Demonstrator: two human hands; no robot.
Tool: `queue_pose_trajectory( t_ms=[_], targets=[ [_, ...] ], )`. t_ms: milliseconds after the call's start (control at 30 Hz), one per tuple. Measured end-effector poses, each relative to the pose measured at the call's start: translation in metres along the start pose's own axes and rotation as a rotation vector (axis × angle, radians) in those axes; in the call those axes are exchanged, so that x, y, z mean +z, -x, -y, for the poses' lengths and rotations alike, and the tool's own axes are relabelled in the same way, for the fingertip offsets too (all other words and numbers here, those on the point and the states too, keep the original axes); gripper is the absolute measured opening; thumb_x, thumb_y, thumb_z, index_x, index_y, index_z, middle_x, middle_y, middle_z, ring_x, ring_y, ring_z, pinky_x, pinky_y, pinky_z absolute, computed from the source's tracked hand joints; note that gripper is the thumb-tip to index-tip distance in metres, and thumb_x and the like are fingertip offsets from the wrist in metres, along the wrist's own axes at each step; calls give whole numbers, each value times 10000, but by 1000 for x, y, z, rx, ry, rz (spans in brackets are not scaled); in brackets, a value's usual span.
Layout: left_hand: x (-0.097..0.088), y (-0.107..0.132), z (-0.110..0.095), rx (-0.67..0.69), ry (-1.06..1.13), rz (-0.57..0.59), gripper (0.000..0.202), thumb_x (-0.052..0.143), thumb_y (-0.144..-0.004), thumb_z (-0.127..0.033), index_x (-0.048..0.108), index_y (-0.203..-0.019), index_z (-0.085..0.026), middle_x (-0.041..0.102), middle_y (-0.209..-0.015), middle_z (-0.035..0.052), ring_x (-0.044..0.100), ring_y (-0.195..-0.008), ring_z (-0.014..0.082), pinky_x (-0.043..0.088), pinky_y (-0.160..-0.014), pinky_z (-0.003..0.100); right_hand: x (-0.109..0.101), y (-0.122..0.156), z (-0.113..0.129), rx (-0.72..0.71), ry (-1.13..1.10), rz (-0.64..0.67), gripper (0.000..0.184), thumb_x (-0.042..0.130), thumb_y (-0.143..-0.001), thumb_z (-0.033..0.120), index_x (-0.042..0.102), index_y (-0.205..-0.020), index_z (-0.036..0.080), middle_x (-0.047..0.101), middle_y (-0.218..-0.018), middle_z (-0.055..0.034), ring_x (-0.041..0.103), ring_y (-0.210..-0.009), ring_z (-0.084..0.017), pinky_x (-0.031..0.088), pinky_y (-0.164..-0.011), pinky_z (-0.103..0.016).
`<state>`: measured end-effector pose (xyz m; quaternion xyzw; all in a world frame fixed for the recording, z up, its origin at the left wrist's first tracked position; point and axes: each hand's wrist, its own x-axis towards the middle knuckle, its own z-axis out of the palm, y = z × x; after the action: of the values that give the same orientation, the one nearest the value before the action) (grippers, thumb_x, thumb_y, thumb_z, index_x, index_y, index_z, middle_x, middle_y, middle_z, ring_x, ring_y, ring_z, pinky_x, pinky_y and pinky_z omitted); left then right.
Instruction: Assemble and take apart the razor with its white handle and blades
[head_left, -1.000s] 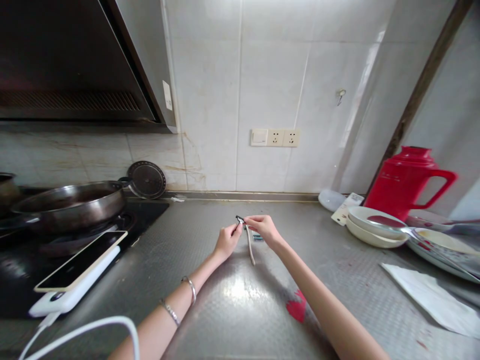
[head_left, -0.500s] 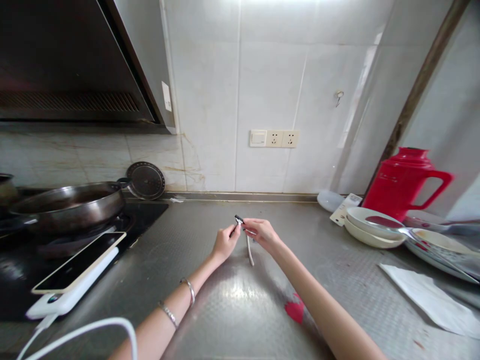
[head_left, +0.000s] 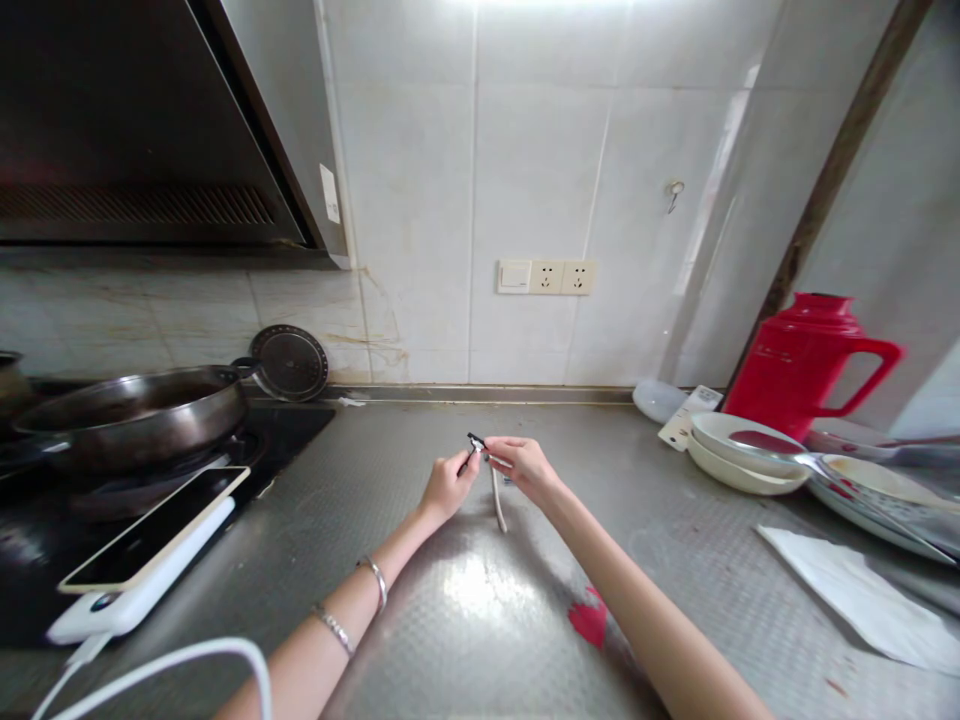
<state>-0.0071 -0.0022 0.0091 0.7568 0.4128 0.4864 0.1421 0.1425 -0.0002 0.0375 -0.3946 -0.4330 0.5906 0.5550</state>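
Observation:
Both hands meet over the middle of the steel counter (head_left: 420, 440). Pinched in the fingers of my left hand (head_left: 448, 487) is a small black-and-white piece (head_left: 476, 441), too small to name. My right hand (head_left: 525, 464) closes its fingertips on the same piece from the right. Just below the fingers, a short pale cord-like strip (head_left: 498, 505) runs down toward the counter; its upper end is hidden by the hands. Something small and bluish lies behind the right fingers, mostly covered.
To the left, a phone (head_left: 157, 530) and white power bank (head_left: 142, 590) with a cable lie by the hob, near a steel pan (head_left: 135, 415). Stacked bowls (head_left: 742, 470), a red thermos jug (head_left: 806, 365) and a paper sheet (head_left: 855, 590) are on the right. Sockets (head_left: 546, 277) are on the wall.
Both hands keep nearly the same pose on the small black-and-white piece. The whole view has shifted very slightly.

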Motion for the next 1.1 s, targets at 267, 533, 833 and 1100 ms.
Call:
queue_pose_trajectory(
  t_ms=[267,533,833,1100],
  targets=[
    [0,0,2,-18,-28,-31,370,395,-841,-415,511,-578,-181,434,-451,-31,354,-422,80,221,-490,223,4,0,-8,1,-20,-11,207,720,-567,336,711,-717,194,706,-885,-77,608,-946,-224,475,-743,-275],
    [-2,-1,5,31,-76,0,363,370,-862,-394,529,-616,-178,447,-467,-31,357,-423,76,227,-492,219,10,6,-1,-31,-77,-40,219,751,-511,305,710,-674,164,704,-808,-89,615,-892,-225,459,-723,-282],
    [-2,-1,2,58,-45,-2,357,363,-876,-373,526,-630,-173,438,-468,-38,362,-420,74,231,-483,217,12,8,-1,-63,-80,-51,208,755,-507,297,711,-663,167,703,-808,-87,615,-875,-217,449,-723,-278],
    [-5,-4,-1,27,-37,-65,397,364,-872,-391,481,-568,-163,401,-456,-50,350,-428,68,230,-478,211,19,13,-1,-56,-117,-26,216,715,-571,336,719,-723,184,701,-890,-89,601,-942,-225,451,-710,-263]
  ],
)
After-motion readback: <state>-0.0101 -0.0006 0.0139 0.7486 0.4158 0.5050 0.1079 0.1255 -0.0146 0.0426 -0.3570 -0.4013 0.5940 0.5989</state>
